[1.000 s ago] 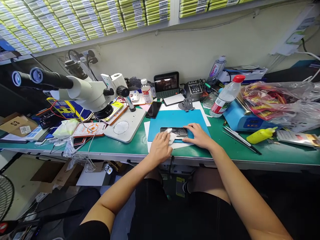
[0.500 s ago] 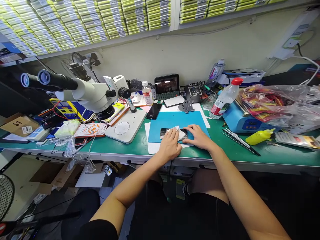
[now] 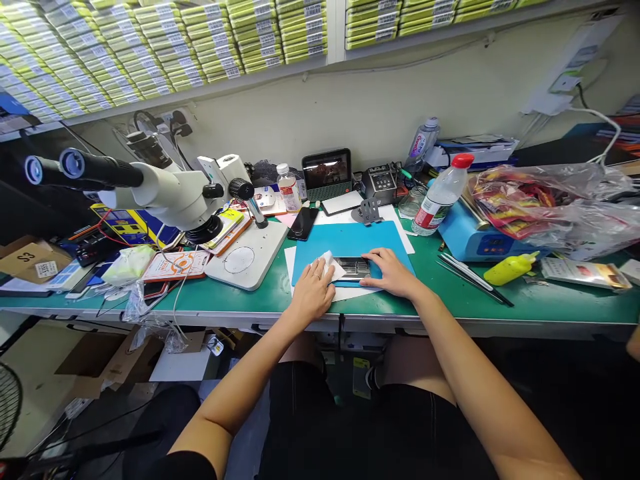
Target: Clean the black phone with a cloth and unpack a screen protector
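A phone (image 3: 356, 267) lies flat on a blue mat (image 3: 370, 235), its glossy dark surface showing between my two hands. My left hand (image 3: 314, 288) presses a crumpled white wipe (image 3: 336, 266) down with its fingers on the phone's left end, which the hand and wipe hide. At the other end, my right hand (image 3: 394, 272) grips the phone's edges, thumb on the near side and fingers on the far side. White sheets (image 3: 290, 261) stick out from under the mat.
Left of the mat stands a microscope (image 3: 170, 193) on a pale base (image 3: 270, 257). Behind lie a black phone (image 3: 303, 223) and a small screen (image 3: 327, 170). To the right are a red-capped bottle (image 3: 440, 200), tweezers (image 3: 470, 275) and a yellow squeeze bottle (image 3: 511, 269).
My left hand has slid the wipe leftward along the phone, baring more of its middle. My right hand keeps its grip on the right end. The camera view has shifted slightly.
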Demonstrator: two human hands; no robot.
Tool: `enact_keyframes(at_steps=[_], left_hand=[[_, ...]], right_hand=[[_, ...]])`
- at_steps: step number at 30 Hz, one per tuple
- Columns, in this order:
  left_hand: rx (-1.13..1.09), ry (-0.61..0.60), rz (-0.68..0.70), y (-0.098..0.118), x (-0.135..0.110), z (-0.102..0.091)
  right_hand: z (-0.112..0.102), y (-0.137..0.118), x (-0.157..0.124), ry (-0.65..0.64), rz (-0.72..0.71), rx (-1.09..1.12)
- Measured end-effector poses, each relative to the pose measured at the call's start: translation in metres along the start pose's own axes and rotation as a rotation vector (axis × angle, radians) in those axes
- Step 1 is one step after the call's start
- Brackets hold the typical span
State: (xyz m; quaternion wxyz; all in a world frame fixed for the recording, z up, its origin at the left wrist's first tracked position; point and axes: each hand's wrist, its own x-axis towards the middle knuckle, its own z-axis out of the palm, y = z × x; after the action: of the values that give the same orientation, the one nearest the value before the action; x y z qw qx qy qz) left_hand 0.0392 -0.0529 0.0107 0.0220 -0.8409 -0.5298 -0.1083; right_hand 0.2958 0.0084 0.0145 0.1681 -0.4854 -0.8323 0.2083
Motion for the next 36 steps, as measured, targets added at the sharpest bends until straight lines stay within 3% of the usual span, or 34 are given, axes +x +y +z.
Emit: enact_keyframes(at_steps=[6,15,25,32,36], left_hand=[[-0.039,-0.019,0.083,0.002,0.008,-0.005],[-0.032,-0.034,0.345,0.031,0.042,-0.009],[-0.044,-0.029,0.333,0.038,0.044,-0.005],[-0.154,-0.112,0.294,0.026,0.055,-0.004],[-0.354,-0.025,0.314,0.0,0.048,-0.009]], right_hand=[[0.001,0.0,0.0,0.002,-0.022,-0.023],[0.003,0.006,0.0,0.009,-0.085,-0.057],[0.003,0.005,0.0,0.008,-0.092,-0.044],[0.001,0.001,-0.003,0.083,-0.098,-0.02],[-0.001,-0.015,-0.015,0.252,-0.174,-0.055]])
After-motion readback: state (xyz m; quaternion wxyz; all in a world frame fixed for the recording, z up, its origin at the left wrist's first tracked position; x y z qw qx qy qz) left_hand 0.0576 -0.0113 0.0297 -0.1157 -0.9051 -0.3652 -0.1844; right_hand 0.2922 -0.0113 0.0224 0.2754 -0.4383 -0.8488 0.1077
